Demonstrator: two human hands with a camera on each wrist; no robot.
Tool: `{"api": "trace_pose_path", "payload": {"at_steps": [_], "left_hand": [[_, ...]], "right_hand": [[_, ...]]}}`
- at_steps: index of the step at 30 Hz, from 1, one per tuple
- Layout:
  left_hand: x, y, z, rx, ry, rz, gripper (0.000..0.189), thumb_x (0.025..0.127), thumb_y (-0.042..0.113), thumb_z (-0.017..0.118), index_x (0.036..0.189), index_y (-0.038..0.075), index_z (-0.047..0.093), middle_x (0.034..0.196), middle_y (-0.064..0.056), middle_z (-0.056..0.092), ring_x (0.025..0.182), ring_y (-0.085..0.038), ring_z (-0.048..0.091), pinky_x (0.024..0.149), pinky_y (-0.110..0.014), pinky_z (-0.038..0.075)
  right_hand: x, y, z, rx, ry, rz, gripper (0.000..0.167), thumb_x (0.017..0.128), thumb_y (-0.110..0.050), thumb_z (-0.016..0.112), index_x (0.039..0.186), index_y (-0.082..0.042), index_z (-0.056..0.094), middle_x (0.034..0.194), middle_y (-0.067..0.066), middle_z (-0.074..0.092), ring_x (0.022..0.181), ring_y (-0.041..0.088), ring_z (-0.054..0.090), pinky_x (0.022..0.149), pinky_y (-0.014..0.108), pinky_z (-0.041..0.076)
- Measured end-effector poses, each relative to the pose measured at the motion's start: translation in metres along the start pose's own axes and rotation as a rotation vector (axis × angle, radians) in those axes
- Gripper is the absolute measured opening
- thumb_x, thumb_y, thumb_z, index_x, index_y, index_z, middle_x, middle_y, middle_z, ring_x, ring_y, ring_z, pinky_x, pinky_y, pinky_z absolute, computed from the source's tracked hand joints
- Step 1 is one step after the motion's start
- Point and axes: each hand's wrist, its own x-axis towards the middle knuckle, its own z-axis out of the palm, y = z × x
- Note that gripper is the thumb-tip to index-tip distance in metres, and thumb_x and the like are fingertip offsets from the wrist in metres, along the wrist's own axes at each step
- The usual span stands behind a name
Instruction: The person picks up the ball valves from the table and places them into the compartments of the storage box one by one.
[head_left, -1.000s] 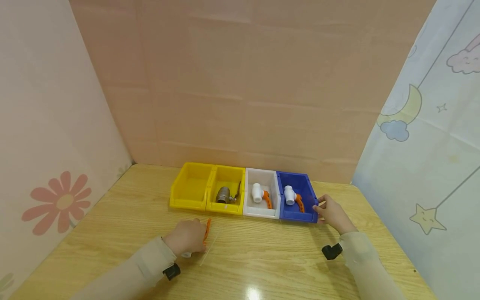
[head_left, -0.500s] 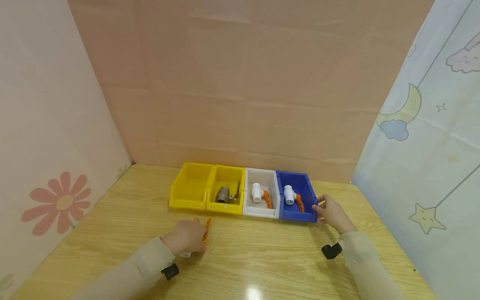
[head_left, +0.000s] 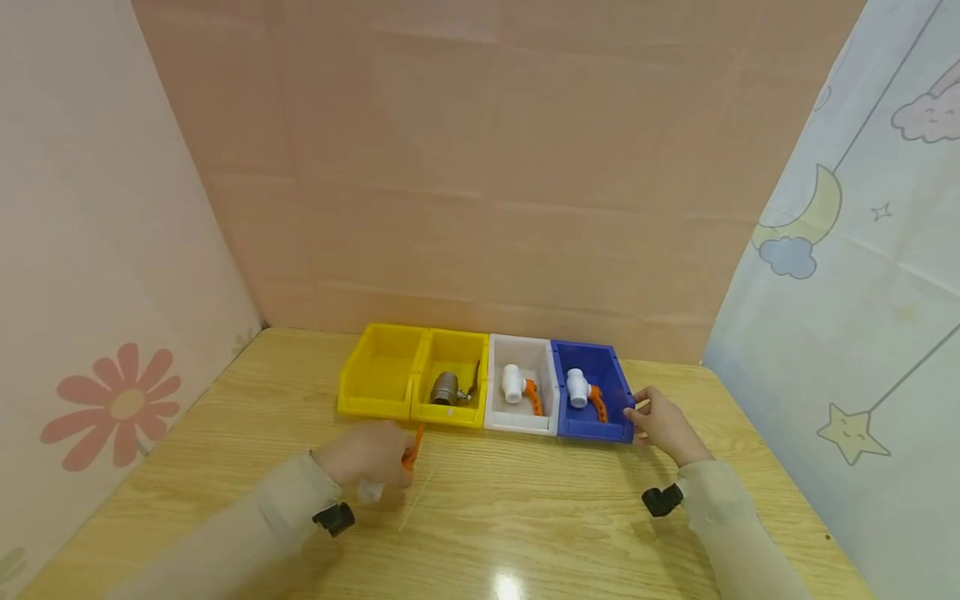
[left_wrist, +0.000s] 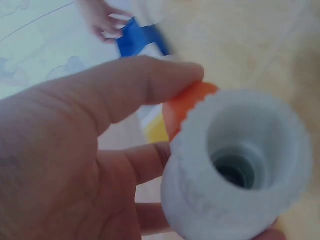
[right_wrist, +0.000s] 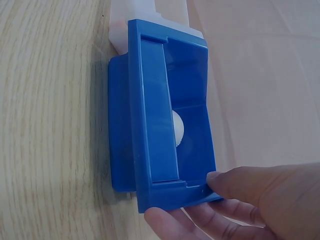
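My left hand (head_left: 367, 454) holds a white plastic ball valve over the table, in front of the yellow bins. The ball valve (left_wrist: 200, 210) shows its round ribbed opening close up in the left wrist view, with my thumb on its orange handle (left_wrist: 185, 107). On the other side, my right hand (head_left: 663, 423) grips the right edge of the blue bin (head_left: 592, 430), thumb over the rim and fingers outside and beneath. Inside that bin lies another white ball valve (head_left: 577, 389) with an orange handle; only its rounded end shows in the right wrist view.
Left of the blue bin stand a white bin (head_left: 521, 422) with a similar orange-handled valve (head_left: 513, 384), a yellow bin (head_left: 450, 417) with a metal valve (head_left: 446, 389), and a second yellow bin (head_left: 375, 407). Behind them rises a pinkish wall (head_left: 480, 167); patterned side walls flank the wooden table (head_left: 525, 517).
My left hand has moved a little forward, toward the yellow bins, with the ball valve in it. My right hand stays at the edge of the blue bin.
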Motion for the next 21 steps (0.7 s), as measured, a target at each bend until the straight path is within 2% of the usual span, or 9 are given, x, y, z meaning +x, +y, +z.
{"api": "trace_pose_path", "payload": {"at_steps": [5,10,15,21], "left_hand": [[-0.001,0.004,-0.032,-0.067,-0.034,0.010,0.024,0.079,0.024,0.075,0.072,0.016,0.054,0.063,0.003,0.044,0.052,-0.012,0.042,0.047,-0.026,0.032],[0.006,0.001,-0.059,-0.099,-0.053,-0.008,0.023,0.082,0.027,0.073,0.079,0.014,0.054,0.068,0.001,0.046,0.052,-0.013,0.043,0.043,-0.025,0.034],[0.019,-0.006,-0.078,-0.108,-0.058,-0.039,0.024,0.084,0.032,0.072,0.086,0.014,0.056,0.074,-0.001,0.053,0.057,-0.014,0.050,0.044,-0.026,0.041],[0.031,-0.018,-0.091,-0.097,-0.026,-0.084,0.026,0.085,0.035,0.071,0.094,0.013,0.059,0.084,-0.003,0.059,0.067,-0.017,0.057,0.055,-0.034,0.052]], "right_hand": [[0.000,-0.001,0.000,-0.002,0.003,-0.003,0.035,0.101,-0.012,0.049,0.125,0.009,0.035,0.110,0.030,0.054,0.082,0.025,0.064,0.069,0.037,0.058],[0.000,0.000,0.001,-0.009,0.004,-0.003,0.034,0.101,-0.012,0.049,0.124,0.009,0.036,0.110,0.031,0.054,0.082,0.025,0.065,0.069,0.037,0.058],[-0.001,0.000,0.001,-0.003,-0.002,-0.001,0.033,0.100,-0.011,0.049,0.123,0.009,0.036,0.111,0.031,0.054,0.082,0.026,0.065,0.069,0.037,0.058],[-0.001,-0.002,0.000,-0.002,0.002,-0.010,0.032,0.100,-0.011,0.049,0.122,0.009,0.036,0.110,0.031,0.054,0.083,0.028,0.065,0.068,0.038,0.058]]}}
